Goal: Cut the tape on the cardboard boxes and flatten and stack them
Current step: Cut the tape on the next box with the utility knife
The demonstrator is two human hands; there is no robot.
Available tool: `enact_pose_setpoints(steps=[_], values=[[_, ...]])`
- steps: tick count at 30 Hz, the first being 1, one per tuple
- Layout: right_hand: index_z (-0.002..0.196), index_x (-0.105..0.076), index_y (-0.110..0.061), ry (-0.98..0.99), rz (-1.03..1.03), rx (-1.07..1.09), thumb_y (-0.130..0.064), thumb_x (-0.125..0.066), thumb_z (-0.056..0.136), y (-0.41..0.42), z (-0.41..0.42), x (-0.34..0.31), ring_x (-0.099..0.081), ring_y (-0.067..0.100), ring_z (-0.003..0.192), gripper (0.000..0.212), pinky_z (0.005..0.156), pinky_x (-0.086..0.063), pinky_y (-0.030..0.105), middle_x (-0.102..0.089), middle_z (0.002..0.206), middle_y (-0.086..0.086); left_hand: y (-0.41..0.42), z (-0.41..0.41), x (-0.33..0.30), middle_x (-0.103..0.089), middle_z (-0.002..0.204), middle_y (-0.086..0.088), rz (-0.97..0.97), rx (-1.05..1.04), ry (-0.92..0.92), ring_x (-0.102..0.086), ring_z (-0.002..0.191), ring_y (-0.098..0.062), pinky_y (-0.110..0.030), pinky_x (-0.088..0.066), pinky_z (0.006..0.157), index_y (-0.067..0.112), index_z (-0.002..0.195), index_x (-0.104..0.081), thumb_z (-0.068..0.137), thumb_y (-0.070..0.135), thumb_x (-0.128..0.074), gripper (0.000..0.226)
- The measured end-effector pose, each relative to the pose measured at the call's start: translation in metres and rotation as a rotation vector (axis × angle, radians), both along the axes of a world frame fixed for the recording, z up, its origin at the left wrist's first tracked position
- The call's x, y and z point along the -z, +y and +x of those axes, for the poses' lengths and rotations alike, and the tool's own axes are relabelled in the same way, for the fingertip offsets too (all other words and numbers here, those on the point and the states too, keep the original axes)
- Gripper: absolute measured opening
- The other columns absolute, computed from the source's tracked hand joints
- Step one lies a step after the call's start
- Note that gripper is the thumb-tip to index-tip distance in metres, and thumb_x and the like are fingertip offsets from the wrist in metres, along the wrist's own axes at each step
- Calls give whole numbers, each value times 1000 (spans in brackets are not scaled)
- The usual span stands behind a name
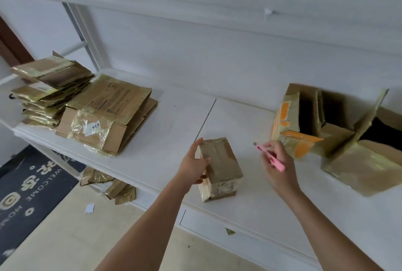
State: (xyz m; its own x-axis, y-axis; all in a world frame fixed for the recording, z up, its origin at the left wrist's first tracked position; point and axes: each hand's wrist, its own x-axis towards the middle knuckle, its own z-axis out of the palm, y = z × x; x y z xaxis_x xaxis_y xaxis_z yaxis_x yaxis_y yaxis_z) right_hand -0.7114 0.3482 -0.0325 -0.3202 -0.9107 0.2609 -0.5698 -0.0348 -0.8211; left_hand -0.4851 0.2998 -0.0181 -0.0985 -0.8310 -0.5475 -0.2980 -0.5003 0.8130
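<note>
At the near middle of the white desk [174, 118], a small taped box [219, 166] is standing on end, and the left hand [195, 165] is steadying it, thumb on the top face and fingers [201, 178] wrapping round its left side. The right hand [277, 165] is hovering just right of the box, its fingers curling round a pink cutter [270, 157] whose tip is pointing far-left toward the box (no contact with the tape yet, as far as I can judge). Flattened boxes are lying in a stack [65, 100] at the far left, and opened boxes [337, 135] are waiting at the right. The risk, I think, is the blade running toward the holding thumb, since it is sitting beside the tape seam. The box is also standing tall and narrow, so a hard push could be tipping it or sliding it off the near edge.
</note>
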Motion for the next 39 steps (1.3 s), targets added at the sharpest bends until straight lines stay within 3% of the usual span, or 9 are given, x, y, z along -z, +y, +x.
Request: enact_pose_setpoints(steps=[3, 7, 14, 20, 23, 26, 29, 39], values=[[108, -66, -11, -334, -29, -195, -3, -55, 97, -20, 25, -20, -70, 15, 87, 18, 79, -57, 30, -71, 96, 4, 1, -2, -1, -64, 109, -3, -3, -12, -20, -68, 83, -26, -33, -59, 71, 59, 135, -35, 98, 22, -51, 56], [90, -67, -14, -426, -30, -226, -7, -65, 92, -37, 60, -21, -70, 22, 87, 8, 74, -57, 34, -73, 88, -1, 2, -1, -3, -64, 104, -3, -7, -18, -17, -66, 78, -24, -38, -58, 79, 58, 136, -36, 98, 21, -50, 55], [83, -62, -9, -197, 2, -249, -3, -61, 92, -37, 73, -3, -66, -2, 90, 11, 72, -51, 15, -72, 97, -4, 2, -2, -4, -60, 93, -5, 1, -35, 18, -61, 76, -24, -38, -58, 78, 54, 138, -35, 98, 16, -47, 57], [85, -61, -6, -85, -5, -273, -1, -59, 92, -42, 75, -2, -65, 2, 86, 8, 69, -50, 15, -70, 94, 0, -1, -1, -1, -60, 94, -5, 23, -44, 36, -62, 76, -24, -41, -59, 78, 56, 136, -36, 97, 16, -47, 57], [85, -60, -4, -19, 9, -336, -2, -59, 92, -44, 77, -5, -64, 12, 80, 7, 65, -49, 21, -68, 88, 6, -2, -2, 0, -61, 94, -7, 28, -82, 74, -64, 80, -26, -46, -60, 78, 53, 136, -39, 96, 11, -46, 58], [84, -59, -1, 40, 75, -393, -4, -60, 91, -47, 81, -10, -62, 21, 74, 7, 62, -48, 32, -66, 83, 12, -2, 1, 2, -63, 95, -4, 43, -157, 134, -70, 83, -26, -39, -62, 64, 48, 136, -44, 94, 7, -45, 59], [77, -53, -1, 136, 103, -442, -3, -58, 91, -44, 89, -10, -48, 15, 60, 14, 52, -35, 22, -57, 72, 11, -1, 7, 3, -65, 102, -9, 67, -174, 153, -74, 82, -28, -38, -61, 61, 49, 134, -46, 95, 9, -45, 55], [68, -56, -5, -36, 268, -454, -5, -62, 88, -32, 67, -16, -46, 9, 57, 21, 50, -32, 20, -61, 68, 11, -4, 4, -1, -64, 99, -6, 46, -133, 119, -73, 72, -28, -35, -60, 57, 47, 135, -44, 93, 8, -40, 58]])
